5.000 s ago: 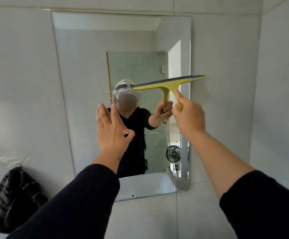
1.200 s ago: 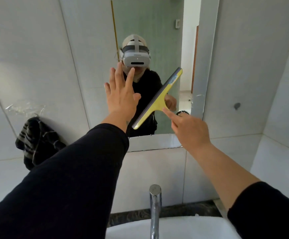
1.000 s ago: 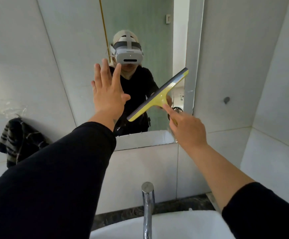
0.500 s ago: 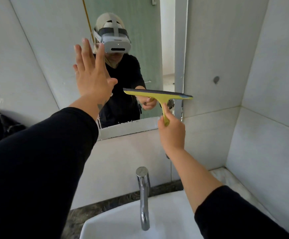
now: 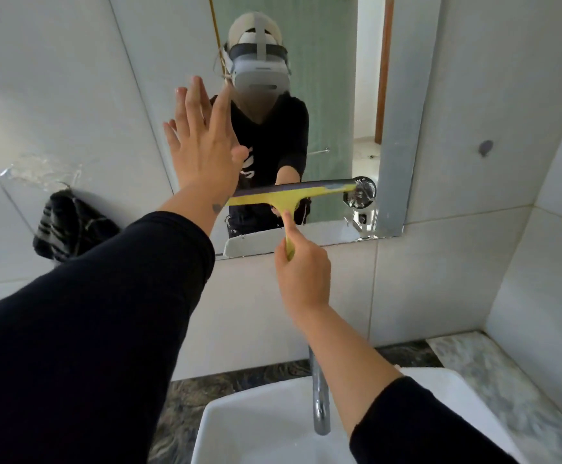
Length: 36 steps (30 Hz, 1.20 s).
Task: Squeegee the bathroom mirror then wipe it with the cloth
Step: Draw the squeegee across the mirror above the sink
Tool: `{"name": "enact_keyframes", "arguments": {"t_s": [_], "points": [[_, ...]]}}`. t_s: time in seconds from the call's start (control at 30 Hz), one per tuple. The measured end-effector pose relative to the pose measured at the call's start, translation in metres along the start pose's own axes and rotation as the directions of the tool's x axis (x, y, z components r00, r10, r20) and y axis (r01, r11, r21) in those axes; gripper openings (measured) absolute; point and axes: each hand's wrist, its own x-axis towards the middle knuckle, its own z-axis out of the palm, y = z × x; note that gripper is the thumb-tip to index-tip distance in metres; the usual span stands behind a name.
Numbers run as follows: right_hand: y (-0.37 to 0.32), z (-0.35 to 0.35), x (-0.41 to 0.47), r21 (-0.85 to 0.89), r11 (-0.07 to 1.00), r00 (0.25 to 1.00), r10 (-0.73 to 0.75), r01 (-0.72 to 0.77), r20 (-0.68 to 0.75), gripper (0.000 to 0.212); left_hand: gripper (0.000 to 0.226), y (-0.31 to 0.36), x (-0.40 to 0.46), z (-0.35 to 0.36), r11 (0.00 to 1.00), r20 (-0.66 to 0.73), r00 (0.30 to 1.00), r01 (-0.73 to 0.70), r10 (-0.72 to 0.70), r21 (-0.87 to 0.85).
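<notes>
Right hand (image 5: 301, 274) closed around the yellow handle of the squeegee (image 5: 293, 194), index finger laid up along the stem. Blade held level across the lower part of the mirror (image 5: 336, 95), near the bottom edge; contact with the glass likely but not certain from this angle. Left hand (image 5: 202, 142) open, fingers spread, raised at the glass just above the blade's left end; impossible to tell whether pressed on the surface or only held before it.

Risks from here, as judgement only:
- Fingerprints or smears on the glass if that open palm is touching it.
- Streaks or a missed strip if the blade tilts or lifts at one end near the bottom edge.
- Water driven off the lower edge onto the wall tiles (image 5: 306, 296) below instead of being caught.
- Handle or knuckles knocked against the tap (image 5: 319, 396) on the way down past the mirror.

Cloth (image 5: 68, 226), dark and striped, hanging on the wall left of the mirror, well apart from both hands, not yet in use. Wiping step apparently not begun.

Only one container in view: white basin (image 5: 239, 426) under the tap, on a dark stone counter (image 5: 179, 410). Visible part bare; no standing water to be made out.
</notes>
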Motion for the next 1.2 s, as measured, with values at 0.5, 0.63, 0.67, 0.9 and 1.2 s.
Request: {"name": "enact_keyframes", "arguments": {"t_s": [0.5,0.63,0.67,0.9,1.2], "points": [[0.013,-0.009,0.02,-0.435,0.655,0.766,-0.378,0.618,0.52,0.068,0.075,-0.015,-0.057,0.039,0.99,-0.017,0.99,0.136,-0.137,-0.049],[0.035,-0.02,0.029,-0.485,0.614,0.781,-0.441,0.622,0.442,0.072,0.075,-0.009,-0.072,0.054,0.981,-0.004,0.988,0.153,-0.155,-0.12],[0.041,-0.024,0.031,-0.491,0.61,0.782,-0.448,0.622,0.433,0.073,0.075,-0.007,-0.073,0.057,0.98,0.0,0.988,0.154,-0.155,-0.126],[0.066,-0.063,0.044,-0.565,0.588,0.812,-0.351,0.578,0.466,0.073,0.081,-0.002,-0.071,0.07,0.983,0.024,0.985,0.172,-0.171,-0.057],[0.094,-0.1,0.047,-0.583,0.67,0.884,-0.283,0.459,0.371,0.062,0.073,0.029,-0.075,0.066,0.991,-0.008,0.997,0.071,-0.072,-0.114]]}}
